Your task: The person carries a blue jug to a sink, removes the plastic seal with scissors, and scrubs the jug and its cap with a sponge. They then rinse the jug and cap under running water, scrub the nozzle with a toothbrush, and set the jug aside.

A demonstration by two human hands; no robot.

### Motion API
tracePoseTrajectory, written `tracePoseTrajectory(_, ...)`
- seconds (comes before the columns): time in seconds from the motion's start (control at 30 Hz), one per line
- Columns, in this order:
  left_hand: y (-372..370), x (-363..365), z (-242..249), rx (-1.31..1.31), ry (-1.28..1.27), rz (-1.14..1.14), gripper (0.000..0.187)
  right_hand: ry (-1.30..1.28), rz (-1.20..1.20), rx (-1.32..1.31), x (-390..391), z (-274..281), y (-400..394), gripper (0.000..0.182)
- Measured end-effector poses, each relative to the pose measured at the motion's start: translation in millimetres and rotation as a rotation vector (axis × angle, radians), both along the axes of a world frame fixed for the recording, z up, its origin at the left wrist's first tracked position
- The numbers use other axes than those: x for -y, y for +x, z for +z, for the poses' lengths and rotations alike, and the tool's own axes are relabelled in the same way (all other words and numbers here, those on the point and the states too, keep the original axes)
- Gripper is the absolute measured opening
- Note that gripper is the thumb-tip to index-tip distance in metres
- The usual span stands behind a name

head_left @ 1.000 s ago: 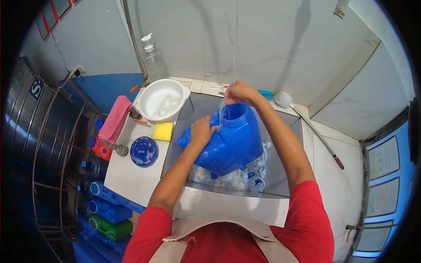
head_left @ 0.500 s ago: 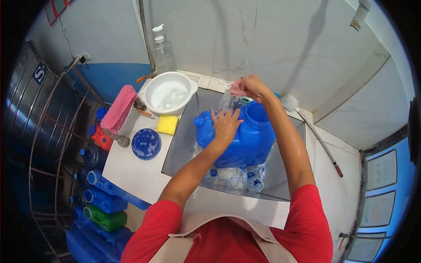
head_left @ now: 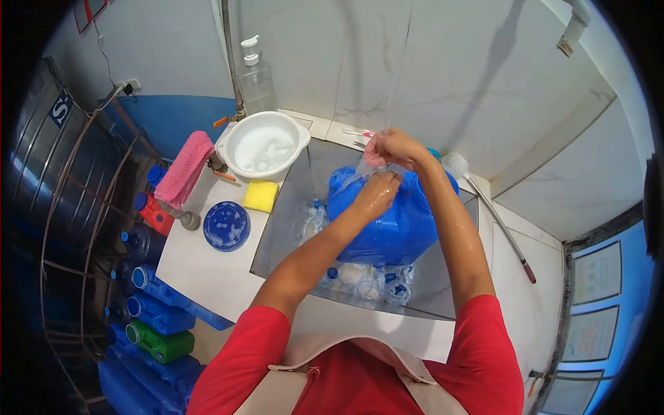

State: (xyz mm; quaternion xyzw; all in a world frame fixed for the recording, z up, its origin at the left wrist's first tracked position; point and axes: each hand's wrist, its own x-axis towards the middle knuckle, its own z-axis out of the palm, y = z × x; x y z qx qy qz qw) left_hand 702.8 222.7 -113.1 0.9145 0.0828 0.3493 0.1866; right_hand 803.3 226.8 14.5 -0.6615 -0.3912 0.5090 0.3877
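Over at the far left, stacked blue and green plastic jugs [head_left: 162, 325] lie on their sides below the white surface [head_left: 207, 270], necks pointing outward. Up on that surface, a round blue plastic lid [head_left: 226, 226] sits flat beside a yellow sponge [head_left: 262, 196], a pink folded cloth [head_left: 184, 169] and a white plastic basin of soapy water [head_left: 265, 145], all within reach of the steel sink [head_left: 290, 207]. Now the middle: the big blue plastic water jug [head_left: 391, 221] lies tilted in the sink on a bed of small clear bottles [head_left: 366, 277], its long axis running toward the wall, neck up and away. The left hand [head_left: 377, 194] presses flat on its upper shoulder, fingers spread, steadying it. The right hand [head_left: 389, 147] is curled at the neck under running water; what it grips, I cannot tell. Far right, a long-handled brush [head_left: 484, 200] leans along the rim.
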Motion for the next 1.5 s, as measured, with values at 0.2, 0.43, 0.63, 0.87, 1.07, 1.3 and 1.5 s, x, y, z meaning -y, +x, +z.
tracePoseTrajectory(0.2,-9,-60,-1,-0.202,-0.089,-0.083,0.042,-0.017,0.069,0.114,5,0,4,0.016)
tracePoseTrajectory(0.43,-59,-55,34,-0.754,-0.788,-0.099,0.042,0.034,0.043,0.086,2,-12,3,0.016)
tracePoseTrajectory(0.63,-106,-43,2,-0.46,-1.262,0.12,0.031,0.041,0.043,0.131,5,-15,3,0.022)
tracePoseTrajectory(0.87,-149,-19,-17,-0.196,-1.481,0.347,0.03,-0.119,0.227,0.934,-8,-40,8,0.018)
tracePoseTrajectory(1.07,-153,-11,-9,-0.234,-1.355,0.319,0.03,-0.043,-0.03,0.403,0,-29,6,0.016)
tracePoseTrajectory(1.3,-122,-25,1,-0.403,-0.381,0.097,0.041,0.053,-0.026,0.074,-2,-17,-1,0.021)
tracePoseTrajectory(1.5,-58,-22,-1,-0.148,0.09,0.292,0.049,0.084,-0.098,-0.016,3,-13,-4,0.019)
